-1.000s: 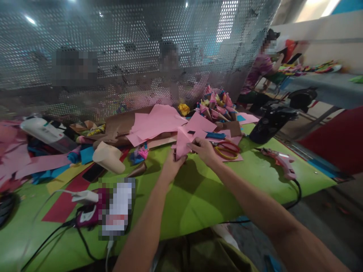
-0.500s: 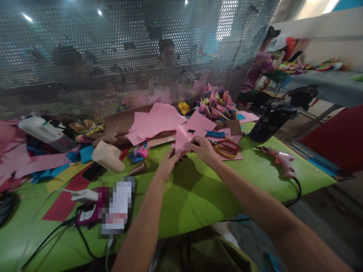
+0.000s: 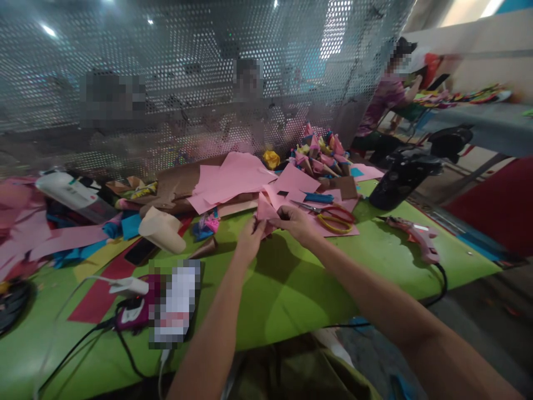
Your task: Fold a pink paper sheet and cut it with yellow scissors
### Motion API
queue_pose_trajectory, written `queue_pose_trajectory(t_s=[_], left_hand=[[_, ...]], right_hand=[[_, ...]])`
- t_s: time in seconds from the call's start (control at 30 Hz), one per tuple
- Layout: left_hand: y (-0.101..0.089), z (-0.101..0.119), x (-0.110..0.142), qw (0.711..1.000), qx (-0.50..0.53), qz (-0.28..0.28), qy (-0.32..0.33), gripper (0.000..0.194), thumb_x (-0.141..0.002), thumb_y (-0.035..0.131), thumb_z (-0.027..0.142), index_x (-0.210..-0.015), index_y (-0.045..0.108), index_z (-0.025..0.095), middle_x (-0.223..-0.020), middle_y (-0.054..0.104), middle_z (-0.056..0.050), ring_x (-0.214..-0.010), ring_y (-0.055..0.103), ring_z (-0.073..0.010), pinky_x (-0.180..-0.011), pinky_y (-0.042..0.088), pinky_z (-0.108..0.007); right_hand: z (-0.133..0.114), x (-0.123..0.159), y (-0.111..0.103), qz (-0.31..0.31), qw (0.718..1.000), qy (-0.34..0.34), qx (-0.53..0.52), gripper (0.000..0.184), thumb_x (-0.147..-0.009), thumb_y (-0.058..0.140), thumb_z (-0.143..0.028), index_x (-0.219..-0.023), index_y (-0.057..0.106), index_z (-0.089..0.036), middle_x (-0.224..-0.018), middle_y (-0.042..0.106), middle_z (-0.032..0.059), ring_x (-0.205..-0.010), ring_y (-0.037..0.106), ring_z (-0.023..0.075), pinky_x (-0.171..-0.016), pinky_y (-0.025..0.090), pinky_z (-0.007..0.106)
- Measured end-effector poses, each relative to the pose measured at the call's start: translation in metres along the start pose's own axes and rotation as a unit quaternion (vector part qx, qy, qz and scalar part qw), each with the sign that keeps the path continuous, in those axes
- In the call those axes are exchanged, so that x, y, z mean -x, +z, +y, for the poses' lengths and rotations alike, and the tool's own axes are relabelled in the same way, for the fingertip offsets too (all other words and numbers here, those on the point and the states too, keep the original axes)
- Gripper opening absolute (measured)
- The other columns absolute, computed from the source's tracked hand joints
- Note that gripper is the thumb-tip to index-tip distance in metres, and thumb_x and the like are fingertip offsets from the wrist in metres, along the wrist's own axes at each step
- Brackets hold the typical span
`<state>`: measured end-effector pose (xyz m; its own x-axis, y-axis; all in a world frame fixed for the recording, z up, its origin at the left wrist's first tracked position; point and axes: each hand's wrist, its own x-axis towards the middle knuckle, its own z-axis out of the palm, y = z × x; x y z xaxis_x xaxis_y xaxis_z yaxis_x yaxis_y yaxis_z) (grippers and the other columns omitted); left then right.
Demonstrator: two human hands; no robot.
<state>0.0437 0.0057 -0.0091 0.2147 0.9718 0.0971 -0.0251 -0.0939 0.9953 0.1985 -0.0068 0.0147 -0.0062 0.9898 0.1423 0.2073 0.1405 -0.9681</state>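
A small piece of pink paper [image 3: 265,209], folded to a point at the top, is held up between both hands above the green table. My left hand [image 3: 251,236] grips its lower left side, fingers closed on it. With thumb and fingertips my right hand [image 3: 293,222] pinches its lower right edge. Just behind and to the right lie scissors [image 3: 336,219] with red and yellow handles, on pink sheets. A stack of pink paper [image 3: 237,176] spreads out behind the hands.
A glue gun [image 3: 416,236] lies on the green table [image 3: 291,300] at right, near a black container [image 3: 402,180]. Finished-looking paper cones [image 3: 320,153] are heaped at the back. On the left are a power strip [image 3: 135,311] with cables and a beige roll [image 3: 161,229]. A person [image 3: 385,97] sits beyond.
The pink paper has gone from a flatter, wider piece to a narrower folded point. My hands remain on it, with the left hand's fingers a little higher up its side.
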Motion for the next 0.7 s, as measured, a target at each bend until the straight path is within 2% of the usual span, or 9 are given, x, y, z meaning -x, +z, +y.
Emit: queue_pose_trajectory(t_s=[0.13, 0.23, 0.33, 0.47, 0.57, 0.7], left_hand=[[-0.001, 0.003, 0.002, 0.994, -0.101, 0.012, 0.025, 0.021, -0.085, 0.057, 0.036, -0.082, 0.064, 0.017, -0.084, 0.067, -0.005, -0.081, 0.059, -0.0189, -0.083, 0.046, -0.033], [-0.001, 0.007, 0.003, 0.994, -0.106, -0.016, 0.022, 0.019, -0.087, 0.055, 0.033, -0.085, 0.065, 0.017, -0.088, 0.067, -0.006, -0.087, 0.060, -0.0196, -0.086, 0.046, -0.033], [-0.001, 0.008, 0.003, 0.993, -0.103, -0.046, 0.026, 0.020, -0.087, 0.054, 0.032, -0.090, 0.066, 0.018, -0.093, 0.068, -0.007, -0.093, 0.060, -0.0202, -0.090, 0.045, -0.034], [-0.002, 0.007, 0.002, 0.991, -0.124, -0.053, 0.015, 0.020, -0.086, 0.054, 0.032, -0.086, 0.067, 0.017, -0.087, 0.068, -0.006, -0.085, 0.061, -0.0201, -0.086, 0.046, -0.035], [-0.002, 0.009, 0.004, 0.985, -0.160, -0.055, -0.006, 0.017, -0.082, 0.057, 0.030, -0.086, 0.068, 0.018, -0.086, 0.069, -0.006, -0.081, 0.060, -0.0210, -0.081, 0.046, -0.034], [-0.001, 0.014, 0.006, 0.975, -0.214, -0.061, -0.008, 0.018, -0.082, 0.057, 0.034, -0.079, 0.067, 0.019, -0.079, 0.068, -0.005, -0.076, 0.058, -0.0211, -0.075, 0.044, -0.033]], right_hand=[[0.000, 0.001, 0.002, -0.014, 0.999, 0.005, -0.039, 0.039, -0.061, 0.071, -0.051, -0.060, 0.048, -0.020, -0.057, 0.043, -0.0054, -0.056, 0.036, 0.0100, -0.053, 0.027, 0.024], [0.001, 0.000, 0.003, -0.001, 0.998, -0.004, -0.064, 0.038, -0.060, 0.073, -0.050, -0.063, 0.050, -0.020, -0.061, 0.045, -0.0045, -0.058, 0.038, 0.0108, -0.054, 0.028, 0.024], [0.004, -0.001, 0.003, 0.029, 0.998, -0.007, -0.062, 0.040, -0.062, 0.072, -0.052, -0.059, 0.047, -0.021, -0.058, 0.041, -0.0045, -0.057, 0.036, 0.0108, -0.053, 0.026, 0.025], [0.009, -0.003, 0.000, 0.032, 0.997, -0.022, -0.067, 0.042, -0.071, 0.064, -0.058, -0.061, 0.050, -0.020, -0.058, 0.042, -0.0038, -0.056, 0.036, 0.0109, -0.053, 0.028, 0.026], [0.010, -0.005, -0.002, 0.051, 0.995, -0.040, -0.069, 0.039, -0.068, 0.070, -0.055, -0.065, 0.053, -0.020, -0.061, 0.045, -0.0041, -0.058, 0.039, 0.0105, -0.055, 0.030, 0.025], [0.012, -0.008, -0.003, 0.066, 0.994, -0.039, -0.083, 0.039, -0.065, 0.073, -0.051, -0.062, 0.051, -0.019, -0.058, 0.044, -0.0050, -0.055, 0.039, 0.0097, -0.054, 0.029, 0.025]])
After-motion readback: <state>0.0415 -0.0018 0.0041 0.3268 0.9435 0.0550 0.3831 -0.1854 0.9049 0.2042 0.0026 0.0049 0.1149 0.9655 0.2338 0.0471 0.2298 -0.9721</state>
